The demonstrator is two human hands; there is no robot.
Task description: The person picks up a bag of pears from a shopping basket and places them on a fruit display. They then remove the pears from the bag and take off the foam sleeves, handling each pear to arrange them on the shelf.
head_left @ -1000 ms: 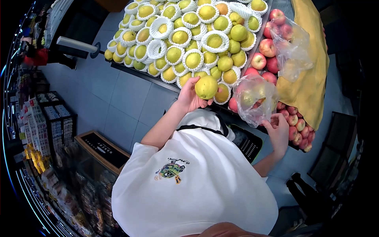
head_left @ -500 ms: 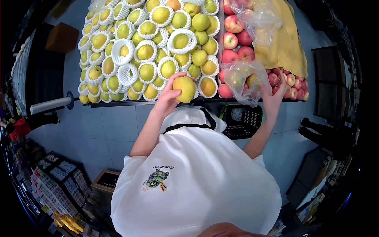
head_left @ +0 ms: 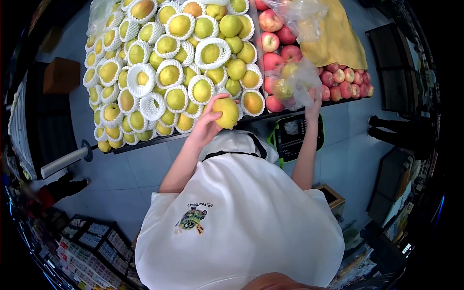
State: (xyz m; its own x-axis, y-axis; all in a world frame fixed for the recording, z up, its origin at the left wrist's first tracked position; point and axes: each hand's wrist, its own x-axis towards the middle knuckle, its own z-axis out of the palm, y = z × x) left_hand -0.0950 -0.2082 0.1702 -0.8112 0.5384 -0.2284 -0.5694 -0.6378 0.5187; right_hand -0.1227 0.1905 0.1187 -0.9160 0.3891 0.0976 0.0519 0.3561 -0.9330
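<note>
My left hand (head_left: pixel 207 124) is closed around a yellow-green pear (head_left: pixel 225 114), held in front of the near edge of the display. At the right, my right hand (head_left: pixel 312 105) grips the gathered side of a clear plastic bag (head_left: pixel 305 83); the bag partly hides its fingers. Inside the bag are yellow-green pears (head_left: pixel 282 89), over the near end of the red apples (head_left: pixel 274 62). More pears (head_left: pixel 169 75), many in white foam nets, fill the left section near my left hand.
A yellow cloth (head_left: pixel 333 41) and loose plastic film (head_left: pixel 309 21) lie over the apple section. Small red apples (head_left: pixel 345 89) are piled at its right corner. Below the display sits a black basket with green trim (head_left: pixel 293 140). People's legs show at both sides.
My right hand has moved left and closed on the bag, which is now bunched toward it. My left hand still holds the pear. The whole view has turned slightly.
</note>
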